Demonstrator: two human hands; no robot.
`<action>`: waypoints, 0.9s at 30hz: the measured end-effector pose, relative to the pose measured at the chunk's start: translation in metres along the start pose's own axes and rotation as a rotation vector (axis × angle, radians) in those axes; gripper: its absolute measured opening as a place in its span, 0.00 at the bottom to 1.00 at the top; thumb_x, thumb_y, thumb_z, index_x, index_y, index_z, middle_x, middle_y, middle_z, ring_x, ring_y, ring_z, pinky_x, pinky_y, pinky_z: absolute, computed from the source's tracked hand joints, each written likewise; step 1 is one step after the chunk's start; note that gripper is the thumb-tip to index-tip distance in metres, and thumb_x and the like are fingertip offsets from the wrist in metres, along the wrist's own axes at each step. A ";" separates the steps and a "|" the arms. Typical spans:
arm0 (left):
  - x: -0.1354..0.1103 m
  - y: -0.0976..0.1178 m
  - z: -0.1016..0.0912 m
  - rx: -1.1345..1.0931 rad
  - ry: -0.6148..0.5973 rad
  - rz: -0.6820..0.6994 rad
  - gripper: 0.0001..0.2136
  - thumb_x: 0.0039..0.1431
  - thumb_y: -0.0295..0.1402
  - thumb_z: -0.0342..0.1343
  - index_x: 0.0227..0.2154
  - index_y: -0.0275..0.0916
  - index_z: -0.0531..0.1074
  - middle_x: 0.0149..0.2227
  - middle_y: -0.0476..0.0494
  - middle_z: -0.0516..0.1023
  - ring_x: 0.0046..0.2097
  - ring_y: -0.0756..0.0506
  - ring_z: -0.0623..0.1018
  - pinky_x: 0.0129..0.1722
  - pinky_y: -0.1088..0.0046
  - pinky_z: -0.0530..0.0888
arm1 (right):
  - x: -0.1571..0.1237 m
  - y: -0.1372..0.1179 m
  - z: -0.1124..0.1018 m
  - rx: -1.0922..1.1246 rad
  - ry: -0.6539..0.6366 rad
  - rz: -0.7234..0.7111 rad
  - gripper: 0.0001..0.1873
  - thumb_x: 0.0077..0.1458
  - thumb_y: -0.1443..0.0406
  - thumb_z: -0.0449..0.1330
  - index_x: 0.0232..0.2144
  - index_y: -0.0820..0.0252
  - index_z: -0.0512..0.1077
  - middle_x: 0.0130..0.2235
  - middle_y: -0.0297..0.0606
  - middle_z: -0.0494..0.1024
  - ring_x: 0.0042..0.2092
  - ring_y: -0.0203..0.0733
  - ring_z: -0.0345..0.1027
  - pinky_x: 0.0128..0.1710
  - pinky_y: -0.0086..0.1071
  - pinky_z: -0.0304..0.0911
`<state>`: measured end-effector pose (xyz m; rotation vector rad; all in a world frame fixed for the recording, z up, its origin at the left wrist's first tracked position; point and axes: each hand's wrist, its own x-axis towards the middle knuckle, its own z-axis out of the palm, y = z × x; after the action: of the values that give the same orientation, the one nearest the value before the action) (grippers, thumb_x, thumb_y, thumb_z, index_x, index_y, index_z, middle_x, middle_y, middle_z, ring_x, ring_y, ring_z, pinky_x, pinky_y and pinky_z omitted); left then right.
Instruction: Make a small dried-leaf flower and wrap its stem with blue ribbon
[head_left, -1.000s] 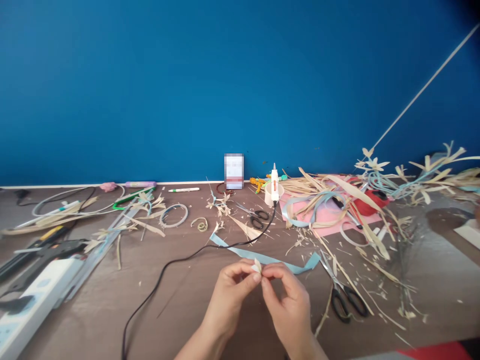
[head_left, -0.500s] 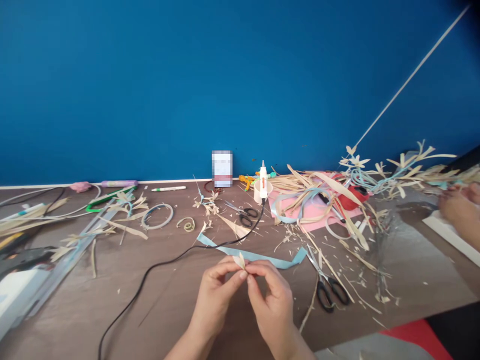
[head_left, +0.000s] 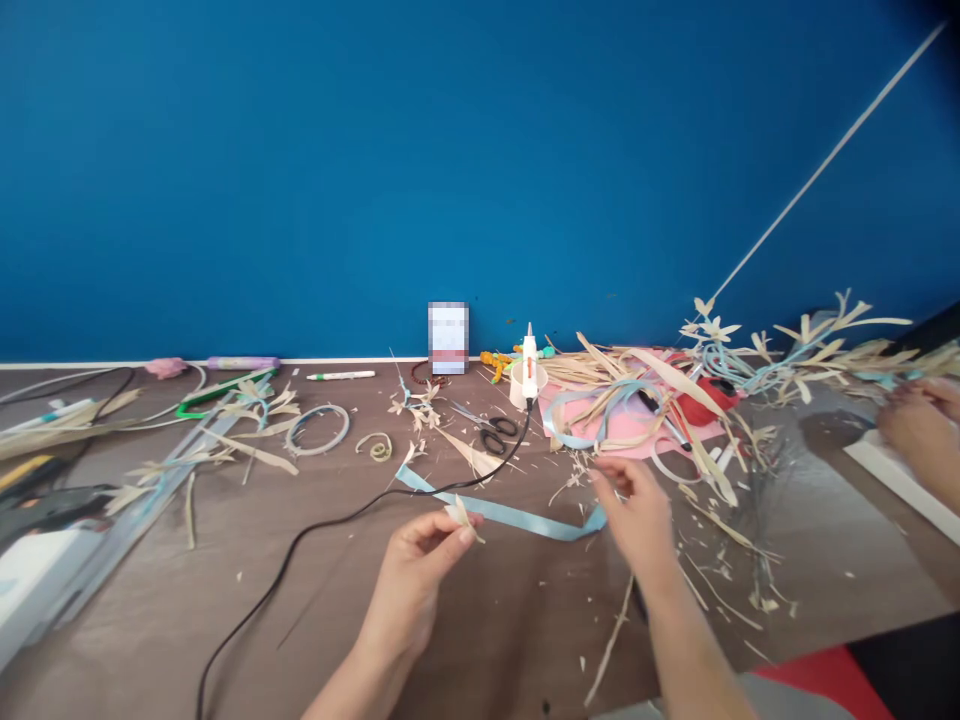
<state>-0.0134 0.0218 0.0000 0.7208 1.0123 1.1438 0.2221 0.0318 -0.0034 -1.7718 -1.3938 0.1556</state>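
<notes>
My left hand (head_left: 417, 565) pinches a small pale leaf piece (head_left: 458, 513) between thumb and fingertips, just above the brown table (head_left: 322, 610). My right hand (head_left: 636, 512) has left the piece and reaches forward to the right over the end of a light blue ribbon strip (head_left: 510, 513); it is blurred, its fingers loosely curled and nothing visible in them. The black-handled scissors that lay near it are hidden under my right forearm.
A glue gun (head_left: 529, 367) stands in a cup at the back, its black cord (head_left: 315, 530) running to the table's front. Small scissors (head_left: 491, 432), dried leaf strips (head_left: 660, 390) on pink paper, rings (head_left: 319, 428), and tools at the left. Another person's hands (head_left: 919, 425) at the right.
My right hand let go of the leaf piece and moved right and forward over the ribbon's end. My left hand keeps the piece and has shifted slightly left.
</notes>
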 end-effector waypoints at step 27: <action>0.006 0.013 0.014 0.079 -0.188 -0.010 0.06 0.38 0.30 0.64 0.20 0.35 0.73 0.28 0.45 0.78 0.33 0.48 0.74 0.36 0.75 0.65 | -0.006 -0.070 0.010 0.469 -0.919 0.122 0.04 0.47 0.69 0.53 0.26 0.61 0.68 0.21 0.29 0.67 0.23 0.31 0.58 0.23 0.25 0.52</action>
<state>-0.0053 0.0314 0.0156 0.8694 0.9047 1.0115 0.1626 0.0332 0.0352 -1.4080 -1.6517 1.3809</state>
